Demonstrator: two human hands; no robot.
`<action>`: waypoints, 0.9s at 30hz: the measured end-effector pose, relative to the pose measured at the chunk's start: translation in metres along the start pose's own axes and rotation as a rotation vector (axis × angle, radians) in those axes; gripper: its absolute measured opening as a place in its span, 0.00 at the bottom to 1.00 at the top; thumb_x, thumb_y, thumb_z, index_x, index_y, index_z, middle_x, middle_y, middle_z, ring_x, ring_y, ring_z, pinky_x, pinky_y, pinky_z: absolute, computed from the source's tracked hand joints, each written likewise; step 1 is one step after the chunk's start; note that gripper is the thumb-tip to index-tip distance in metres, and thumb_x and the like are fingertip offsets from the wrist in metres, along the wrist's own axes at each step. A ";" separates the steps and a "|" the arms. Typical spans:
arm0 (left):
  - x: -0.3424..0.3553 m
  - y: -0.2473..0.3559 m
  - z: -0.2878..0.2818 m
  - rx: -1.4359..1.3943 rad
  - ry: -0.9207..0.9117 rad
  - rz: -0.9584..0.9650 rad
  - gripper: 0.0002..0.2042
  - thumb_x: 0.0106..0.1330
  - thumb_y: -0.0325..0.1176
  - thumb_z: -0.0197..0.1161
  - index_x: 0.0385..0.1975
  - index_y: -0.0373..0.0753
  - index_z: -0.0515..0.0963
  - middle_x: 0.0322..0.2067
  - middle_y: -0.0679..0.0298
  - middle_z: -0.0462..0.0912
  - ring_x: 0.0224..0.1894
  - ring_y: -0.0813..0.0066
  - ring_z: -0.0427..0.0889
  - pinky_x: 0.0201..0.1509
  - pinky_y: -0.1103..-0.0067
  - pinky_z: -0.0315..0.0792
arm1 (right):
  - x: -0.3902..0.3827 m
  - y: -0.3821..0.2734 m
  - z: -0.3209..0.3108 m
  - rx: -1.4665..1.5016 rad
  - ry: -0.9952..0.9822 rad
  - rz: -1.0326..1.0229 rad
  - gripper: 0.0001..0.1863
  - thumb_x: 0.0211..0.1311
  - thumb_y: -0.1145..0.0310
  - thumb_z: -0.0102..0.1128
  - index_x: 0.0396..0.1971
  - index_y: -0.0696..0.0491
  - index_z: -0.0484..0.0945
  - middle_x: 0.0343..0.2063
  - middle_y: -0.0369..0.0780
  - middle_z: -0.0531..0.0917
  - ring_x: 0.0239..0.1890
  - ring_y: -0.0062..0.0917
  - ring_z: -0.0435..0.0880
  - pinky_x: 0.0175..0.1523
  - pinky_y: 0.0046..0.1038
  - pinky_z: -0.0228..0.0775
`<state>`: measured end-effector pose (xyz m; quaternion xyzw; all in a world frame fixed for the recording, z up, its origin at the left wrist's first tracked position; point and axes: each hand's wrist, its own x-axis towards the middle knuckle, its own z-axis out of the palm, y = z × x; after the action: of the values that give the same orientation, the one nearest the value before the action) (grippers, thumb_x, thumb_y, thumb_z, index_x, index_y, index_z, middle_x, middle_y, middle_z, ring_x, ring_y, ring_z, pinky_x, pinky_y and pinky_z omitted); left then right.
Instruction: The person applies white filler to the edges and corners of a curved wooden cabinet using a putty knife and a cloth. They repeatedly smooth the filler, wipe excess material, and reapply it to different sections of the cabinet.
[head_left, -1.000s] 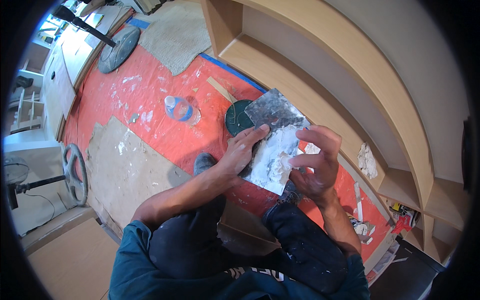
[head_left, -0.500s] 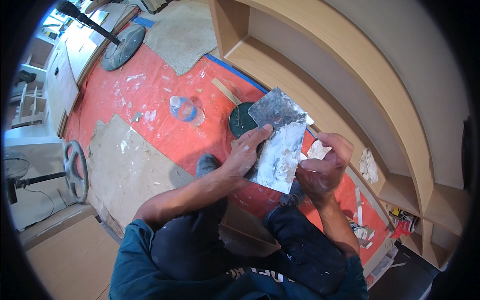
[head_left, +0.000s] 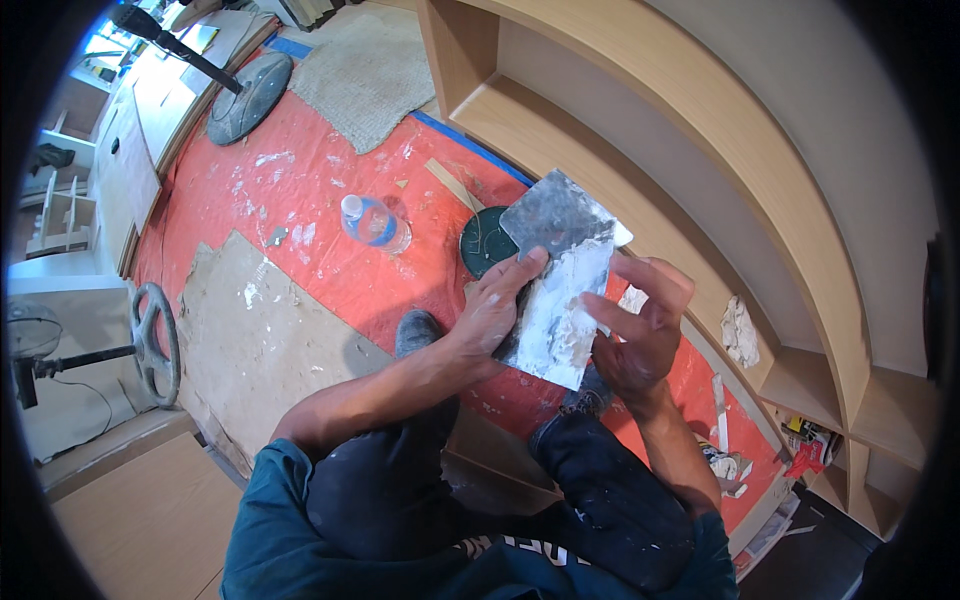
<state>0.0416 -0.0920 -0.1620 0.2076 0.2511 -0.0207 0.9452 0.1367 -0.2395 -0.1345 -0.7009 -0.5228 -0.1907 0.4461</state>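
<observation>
A flat rectangular metal plate (head_left: 560,215), its lower half smeared with thick white putty (head_left: 562,315), is tilted in front of me above my knees. My left hand (head_left: 490,305) is closed on its left edge, thumb on the top face and the other fingers hidden beneath. At the right edge is my right hand (head_left: 645,335), its fingers apart and slightly bent, one fingertip at the putty. I make out nothing held in it. A pale corner shows behind the plate's upper right side; what it belongs to is hidden.
Red sheeting (head_left: 310,205) and a cardboard piece (head_left: 265,310) cover the floor. A clear plastic bottle (head_left: 375,225) stands ahead, left of a dark green round lid or container (head_left: 487,242). A curved wooden shelf unit (head_left: 600,130) runs along the right, with crumpled white paper (head_left: 738,332) on it.
My right hand has shifted up and slightly left, its fingers spreading from a tighter curl, one reaching over the putty. My left hand and the plate have barely moved.
</observation>
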 end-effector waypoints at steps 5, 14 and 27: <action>0.001 0.000 0.000 -0.023 0.027 -0.003 0.19 0.72 0.47 0.58 0.48 0.35 0.76 0.38 0.62 0.84 0.37 0.73 0.86 0.41 0.73 0.83 | -0.003 0.004 -0.004 0.016 0.048 -0.024 0.20 0.41 0.66 0.80 0.37 0.42 0.81 0.47 0.37 0.81 0.50 0.35 0.75 0.52 0.34 0.68; 0.001 -0.001 -0.003 0.037 0.022 0.033 0.18 0.71 0.45 0.60 0.49 0.36 0.76 0.39 0.63 0.83 0.36 0.75 0.86 0.41 0.75 0.82 | 0.011 0.003 -0.011 -0.011 -0.195 0.122 0.16 0.42 0.70 0.75 0.34 0.44 0.83 0.57 0.36 0.79 0.56 0.36 0.72 0.60 0.36 0.62; 0.007 -0.015 0.004 0.112 0.062 -0.159 0.18 0.72 0.44 0.58 0.49 0.35 0.76 0.37 0.62 0.84 0.36 0.72 0.86 0.41 0.73 0.82 | 0.004 -0.014 -0.060 0.027 -0.365 0.273 0.18 0.35 0.78 0.75 0.31 0.48 0.81 0.55 0.36 0.81 0.55 0.36 0.72 0.59 0.37 0.64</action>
<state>0.0472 -0.1072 -0.1679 0.2402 0.2942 -0.1032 0.9193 0.1371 -0.2859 -0.0938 -0.7820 -0.4977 0.0087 0.3752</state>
